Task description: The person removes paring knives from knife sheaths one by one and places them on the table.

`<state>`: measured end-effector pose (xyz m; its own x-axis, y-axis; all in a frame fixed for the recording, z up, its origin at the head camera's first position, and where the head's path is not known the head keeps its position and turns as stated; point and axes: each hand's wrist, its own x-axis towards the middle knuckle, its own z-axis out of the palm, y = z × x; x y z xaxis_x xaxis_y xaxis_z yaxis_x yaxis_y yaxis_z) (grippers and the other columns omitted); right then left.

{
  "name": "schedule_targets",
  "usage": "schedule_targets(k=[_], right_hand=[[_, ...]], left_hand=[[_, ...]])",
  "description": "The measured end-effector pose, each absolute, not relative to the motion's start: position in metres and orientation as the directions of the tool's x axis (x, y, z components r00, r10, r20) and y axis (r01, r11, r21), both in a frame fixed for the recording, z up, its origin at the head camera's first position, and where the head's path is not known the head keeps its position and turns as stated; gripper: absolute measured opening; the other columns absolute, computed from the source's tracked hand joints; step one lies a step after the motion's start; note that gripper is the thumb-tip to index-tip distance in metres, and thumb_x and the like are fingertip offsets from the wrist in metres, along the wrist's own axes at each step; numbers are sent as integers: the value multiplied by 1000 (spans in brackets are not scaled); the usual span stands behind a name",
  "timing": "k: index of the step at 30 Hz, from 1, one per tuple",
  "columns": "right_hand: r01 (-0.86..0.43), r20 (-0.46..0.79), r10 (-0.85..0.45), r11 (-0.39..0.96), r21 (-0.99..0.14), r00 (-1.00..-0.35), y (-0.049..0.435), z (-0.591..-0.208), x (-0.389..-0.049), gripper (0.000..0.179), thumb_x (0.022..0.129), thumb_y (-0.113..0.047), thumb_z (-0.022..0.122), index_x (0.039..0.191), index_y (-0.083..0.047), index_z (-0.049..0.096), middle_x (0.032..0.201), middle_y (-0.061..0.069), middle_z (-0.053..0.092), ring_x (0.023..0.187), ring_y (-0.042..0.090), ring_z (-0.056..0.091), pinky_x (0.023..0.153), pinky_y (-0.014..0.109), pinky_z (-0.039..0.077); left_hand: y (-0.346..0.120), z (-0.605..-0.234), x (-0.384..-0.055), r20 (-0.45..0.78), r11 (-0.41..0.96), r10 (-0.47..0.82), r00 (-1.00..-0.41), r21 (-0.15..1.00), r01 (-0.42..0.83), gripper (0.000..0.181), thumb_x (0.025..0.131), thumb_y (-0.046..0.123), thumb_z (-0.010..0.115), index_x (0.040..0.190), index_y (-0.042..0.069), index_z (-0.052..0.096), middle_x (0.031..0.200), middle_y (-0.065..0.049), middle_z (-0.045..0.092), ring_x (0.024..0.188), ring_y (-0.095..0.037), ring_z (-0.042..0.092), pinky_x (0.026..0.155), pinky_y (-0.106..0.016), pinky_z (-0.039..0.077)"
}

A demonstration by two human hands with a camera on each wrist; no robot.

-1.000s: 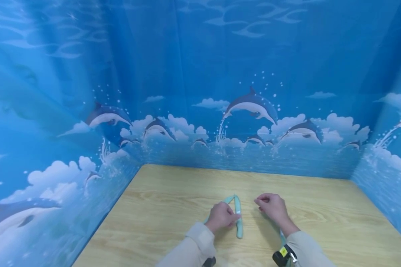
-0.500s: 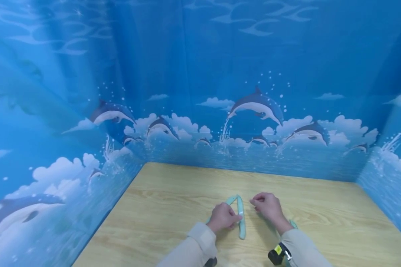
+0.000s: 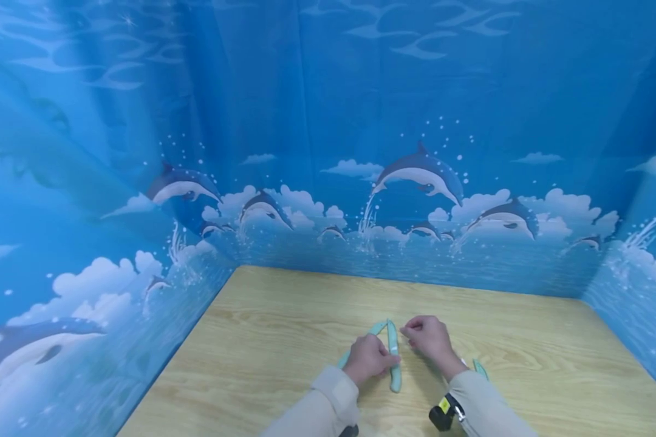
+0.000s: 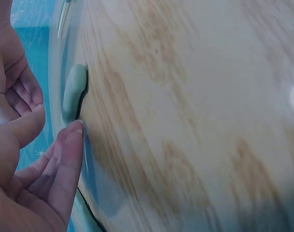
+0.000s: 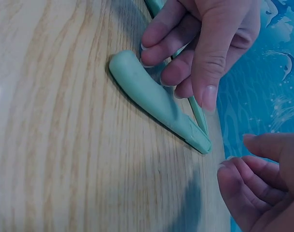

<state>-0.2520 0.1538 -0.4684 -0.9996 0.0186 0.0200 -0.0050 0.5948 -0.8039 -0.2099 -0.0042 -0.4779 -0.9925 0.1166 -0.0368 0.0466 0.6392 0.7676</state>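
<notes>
A mint-green, slim piece with a rounded handle end point(image 5: 147, 94), like a small sheathed knife, lies on the wooden table. My left hand point(image 3: 369, 359) hovers at it, its thumb overlapping the piece in the head view. In the right wrist view a gap shows between that thumb and the fingertips. A second mint-green piece point(image 3: 378, 328) slants beside the first, their far tips close together; the hand hides part of it. My right hand point(image 3: 430, 340), fingers loosely curled, hangs just right of the first piece's far end, with nothing visible in it.
Another mint-green piece point(image 3: 479, 368) lies right of my right forearm, partly hidden by the sleeve. Blue dolphin-print curtains point(image 3: 328, 255) stand around the back and sides of the wooden table point(image 3: 284, 303). Dark devices sit at both wrists.
My right hand has moved left, closer to the left hand and the first mint-green piece. The piece by my right forearm shows more now. The left hand has shifted slightly; the head view turned a little.
</notes>
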Motion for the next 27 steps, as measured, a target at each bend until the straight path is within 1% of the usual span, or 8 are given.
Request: schedule_targets(k=[5, 8, 12, 16, 18, 22, 27], right_hand=[[-5, 21, 18, 628, -778, -1000, 152, -468, -253, 14, 86, -11, 71, 88, 2, 68, 71, 7, 68, 57, 13, 60, 52, 24, 54], [1, 23, 27, 650, -760, -999, 151, -469, -253, 13, 86, -12, 72, 85, 1, 69, 66, 4, 65, 56, 13, 58, 51, 24, 50], [14, 12, 34, 658, -753, -999, 148, -471, -255, 12, 85, -12, 71, 82, 0, 69, 61, 3, 62, 54, 13, 57, 50, 23, 47], [17, 6, 32, 666, -746, -999, 143, -471, -257, 12, 85, -12, 71, 81, -1, 68, 60, 3, 62, 53, 13, 56, 48, 22, 46], [22, 4, 37, 673, -739, -999, 141, -472, -257, 12, 85, -12, 72, 80, -1, 68, 60, 3, 61, 52, 12, 55, 47, 22, 45], [34, -15, 35, 678, -734, -999, 139, -475, -258, 13, 85, -11, 71, 81, 0, 68, 62, 3, 61, 52, 12, 55, 48, 22, 46], [53, -30, 45, 688, -724, -999, 141, -480, -256, 14, 86, -12, 71, 81, 0, 67, 61, 4, 60, 54, 14, 54, 49, 23, 45]], left_hand=[[-4, -480, -210, -23, 647, 112, -993, 760, 55, 31, 81, 26, 79, 58, 13, 65, 43, 4, 54, 38, -8, 46, 41, -17, 39], [-3, -480, -209, -9, 662, 111, -994, 747, 67, 32, 81, 26, 79, 56, 13, 63, 43, 3, 54, 38, -8, 45, 40, -18, 38], [-1, -479, -208, -19, 688, 99, -995, 724, 55, 35, 81, 27, 79, 54, 14, 61, 40, 4, 51, 36, -8, 41, 37, -18, 33], [-1, -479, -208, -23, 701, 92, -995, 712, 49, 37, 81, 28, 79, 52, 14, 60, 38, 6, 49, 34, -7, 37, 34, -17, 26], [-1, -480, -209, -22, 703, 92, -996, 710, 49, 37, 80, 28, 80, 52, 13, 60, 38, 6, 49, 34, -7, 36, 34, -16, 25], [-1, -481, -209, -27, 705, 86, -996, 707, 42, 37, 80, 28, 80, 52, 13, 61, 38, 5, 50, 34, -7, 38, 34, -16, 27], [0, -483, -208, -35, 724, 83, -996, 689, 36, 36, 79, 29, 81, 54, 14, 60, 41, 6, 50, 37, -8, 43, 36, -17, 31]])
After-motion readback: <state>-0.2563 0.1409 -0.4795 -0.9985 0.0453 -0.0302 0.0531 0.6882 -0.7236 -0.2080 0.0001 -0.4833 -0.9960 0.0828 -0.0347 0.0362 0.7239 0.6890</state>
